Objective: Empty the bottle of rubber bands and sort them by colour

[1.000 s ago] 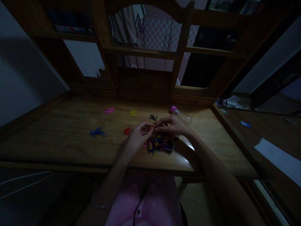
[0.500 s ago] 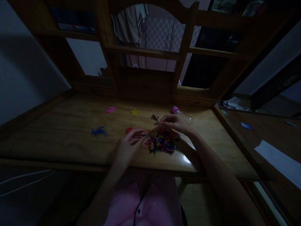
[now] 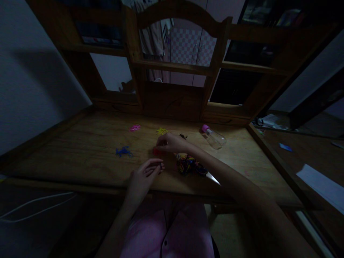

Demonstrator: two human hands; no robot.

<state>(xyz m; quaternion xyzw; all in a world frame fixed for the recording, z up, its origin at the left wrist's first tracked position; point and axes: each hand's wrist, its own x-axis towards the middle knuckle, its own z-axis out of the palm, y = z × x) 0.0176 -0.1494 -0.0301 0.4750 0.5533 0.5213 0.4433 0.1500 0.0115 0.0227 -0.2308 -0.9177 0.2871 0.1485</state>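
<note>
My right hand (image 3: 172,143) reaches across to the small pile of red rubber bands (image 3: 156,151), its fingers pinched just above and touching it. Whether a band is between those fingertips is too dark to tell. Nearer the table's front edge, my left hand (image 3: 145,174) is closed, a small dark rubber band (image 3: 161,166) at its fingertips. A mixed heap of coloured rubber bands (image 3: 190,165) lies under my right forearm, which hides part of it. Separate little piles are blue bands (image 3: 123,151), pink bands (image 3: 134,128), yellow bands (image 3: 161,131) and black bands (image 3: 183,136), the last partly covered.
A clear bottle with a pink cap (image 3: 215,139) lies on its side at the back right of the wooden table (image 3: 88,143). Wooden shelving (image 3: 172,98) rises behind. Right of the table's raised edge, white paper (image 3: 319,181) lies on another surface.
My hands have parted from over the mixed heap. My right hand has moved left to the red pile, and my left hand has drawn back towards the front edge. The view has shifted slightly.
</note>
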